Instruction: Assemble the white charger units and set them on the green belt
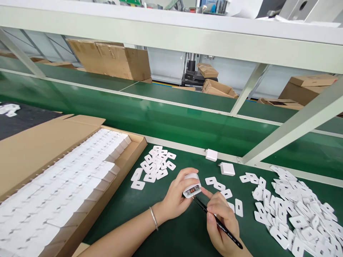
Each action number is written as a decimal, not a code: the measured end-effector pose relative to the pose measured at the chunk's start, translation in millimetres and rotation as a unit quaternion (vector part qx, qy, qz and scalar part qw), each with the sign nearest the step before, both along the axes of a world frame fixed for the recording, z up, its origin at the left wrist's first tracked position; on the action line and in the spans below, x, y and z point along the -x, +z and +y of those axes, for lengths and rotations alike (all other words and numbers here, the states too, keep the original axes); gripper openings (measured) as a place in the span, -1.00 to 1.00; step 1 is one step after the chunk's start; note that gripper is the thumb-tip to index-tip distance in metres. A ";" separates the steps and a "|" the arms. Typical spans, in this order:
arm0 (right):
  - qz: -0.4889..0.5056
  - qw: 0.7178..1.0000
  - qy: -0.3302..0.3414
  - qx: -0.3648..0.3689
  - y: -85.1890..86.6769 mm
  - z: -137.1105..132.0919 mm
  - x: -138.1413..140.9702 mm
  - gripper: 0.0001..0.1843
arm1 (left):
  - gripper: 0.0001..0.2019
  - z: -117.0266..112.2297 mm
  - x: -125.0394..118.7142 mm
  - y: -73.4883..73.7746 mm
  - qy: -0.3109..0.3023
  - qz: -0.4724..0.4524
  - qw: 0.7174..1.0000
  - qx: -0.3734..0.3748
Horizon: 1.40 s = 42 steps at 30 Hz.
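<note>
My left hand is closed around a white charger housing, whose open end faces me and shows parts inside. In my right hand is a thin black brush, gripped like a pen. The brush's tip meets the lower rim of the housing's open end; the tip itself is too small to make out well. My right index finger reaches to the housing's side. Just beyond my hands lie a few loose white cover plates with slots in them.
Left stands a cardboard box with rows of white units. Cover plates form a small pile beside it and a large heap at right. Two white chargers with prongs sit by the back rail. A slanted metal post rises behind.
</note>
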State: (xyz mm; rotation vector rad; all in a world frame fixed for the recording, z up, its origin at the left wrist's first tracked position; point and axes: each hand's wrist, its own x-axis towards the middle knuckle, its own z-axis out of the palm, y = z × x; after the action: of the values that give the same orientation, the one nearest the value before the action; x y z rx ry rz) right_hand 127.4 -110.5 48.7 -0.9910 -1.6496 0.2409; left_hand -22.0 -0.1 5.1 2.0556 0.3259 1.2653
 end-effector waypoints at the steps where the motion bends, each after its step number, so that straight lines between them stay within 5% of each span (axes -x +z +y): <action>1: -0.001 1.000 0.000 0.001 -0.2 0.0 0.0 -0.66 | -0.42 0.3 0.0 -0.3 0.001 -0.001 1.000 -0.001; 26: 0.077 0.997 0.028 0.013 -3.8 0.2 1.3 -0.66 | -0.48 1.5 1.5 1.1 0.029 0.000 0.999 -0.045; 32: 0.160 0.987 -0.025 -0.012 -17.2 -2.0 -0.6 -0.64 | -0.54 0.6 1.0 1.6 0.048 0.012 0.997 -0.054; 42: 0.114 0.990 -0.084 0.005 -18.3 1.8 -5.0 -0.75 | -0.55 1.3 1.6 0.7 0.065 0.062 0.994 -0.069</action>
State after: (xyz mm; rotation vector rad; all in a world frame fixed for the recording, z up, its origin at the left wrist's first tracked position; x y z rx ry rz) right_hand 132.3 -108.8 30.4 -1.0639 -1.3515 0.2396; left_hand -23.7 1.3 5.8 2.2671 0.4468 1.2710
